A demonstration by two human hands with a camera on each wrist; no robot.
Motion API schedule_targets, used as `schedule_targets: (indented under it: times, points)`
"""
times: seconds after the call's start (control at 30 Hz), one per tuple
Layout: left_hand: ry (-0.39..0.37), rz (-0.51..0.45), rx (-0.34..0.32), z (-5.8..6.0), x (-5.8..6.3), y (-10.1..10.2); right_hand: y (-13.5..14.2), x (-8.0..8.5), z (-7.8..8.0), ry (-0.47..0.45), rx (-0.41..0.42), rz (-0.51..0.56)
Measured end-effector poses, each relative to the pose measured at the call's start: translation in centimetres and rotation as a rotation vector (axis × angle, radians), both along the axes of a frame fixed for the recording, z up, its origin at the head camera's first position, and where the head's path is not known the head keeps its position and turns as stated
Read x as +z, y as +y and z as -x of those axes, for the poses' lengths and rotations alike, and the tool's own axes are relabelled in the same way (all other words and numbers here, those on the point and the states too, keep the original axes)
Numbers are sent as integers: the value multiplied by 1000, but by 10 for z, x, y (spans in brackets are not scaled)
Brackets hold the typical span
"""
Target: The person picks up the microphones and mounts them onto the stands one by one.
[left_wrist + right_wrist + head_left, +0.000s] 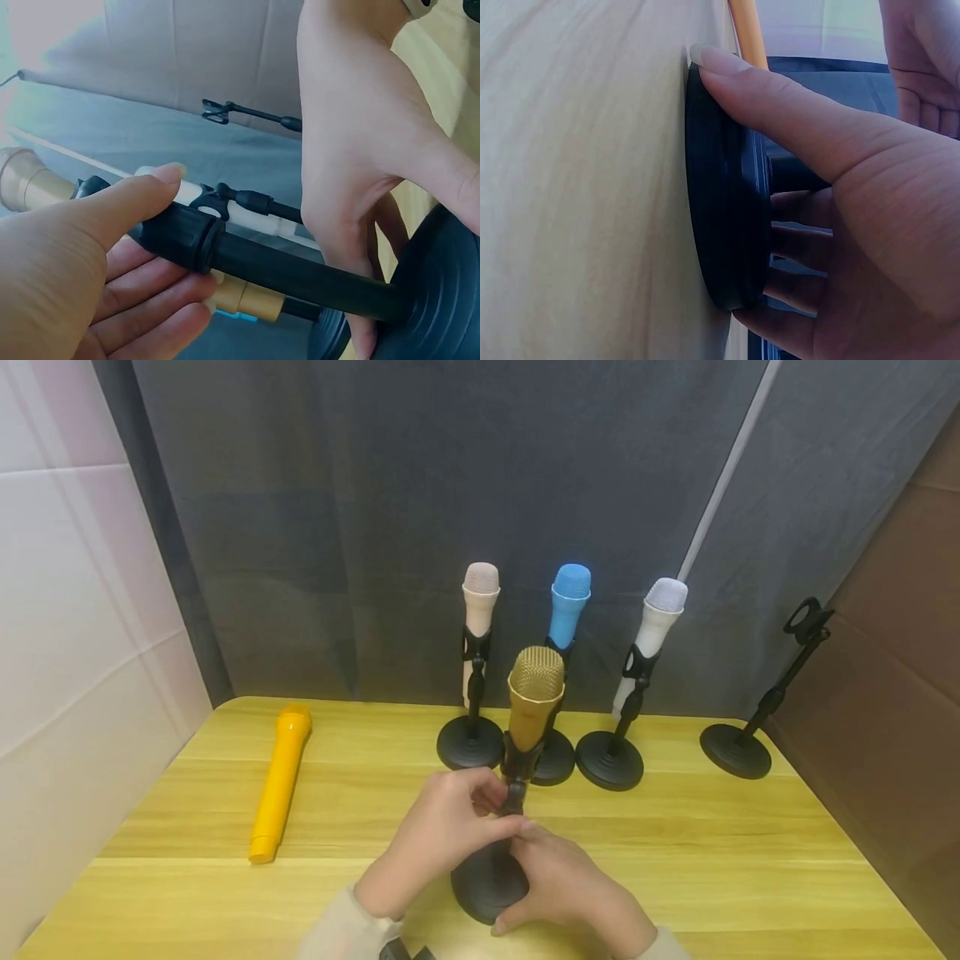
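A gold microphone [529, 714] sits tilted in the clip of a black microphone stand [483, 889], close in front of me. My left hand [442, 818] holds the stand's upright at its thick collar [180, 236], thumb on one side and fingers curled beneath. Down at the round base [724, 202], my right hand [562, 877] grips the disc, thumb on its rim and fingers across the other side. In the right wrist view the base stands right at the tabletop.
Behind stand a beige microphone [480, 602], a blue microphone [570, 602] and a white microphone [656, 622], each in a black stand. An unfilled stand [757, 727] is at the far right. A yellow microphone [279, 785] lies at left on the wooden table [360, 827]. Grey cloth [300, 527] hangs behind.
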State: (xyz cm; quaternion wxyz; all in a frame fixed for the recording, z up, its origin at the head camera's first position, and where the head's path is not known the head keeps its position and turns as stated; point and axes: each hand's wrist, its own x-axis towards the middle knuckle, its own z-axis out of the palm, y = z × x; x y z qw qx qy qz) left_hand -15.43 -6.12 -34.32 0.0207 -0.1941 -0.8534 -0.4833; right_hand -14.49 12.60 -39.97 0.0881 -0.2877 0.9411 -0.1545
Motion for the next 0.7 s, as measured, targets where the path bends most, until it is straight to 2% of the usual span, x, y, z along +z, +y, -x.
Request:
schedule_targets:
  times: [0.23,0.5,0.7]
  points:
    - [30,21,-34,0,2,-2,1,-1,0,9,15,4]
    - [95,60,-120,1,2,-3,2,1,1,-28,11,15]
    - [61,-3,-88,1,-1,-3,1,1,1,-34,5,26]
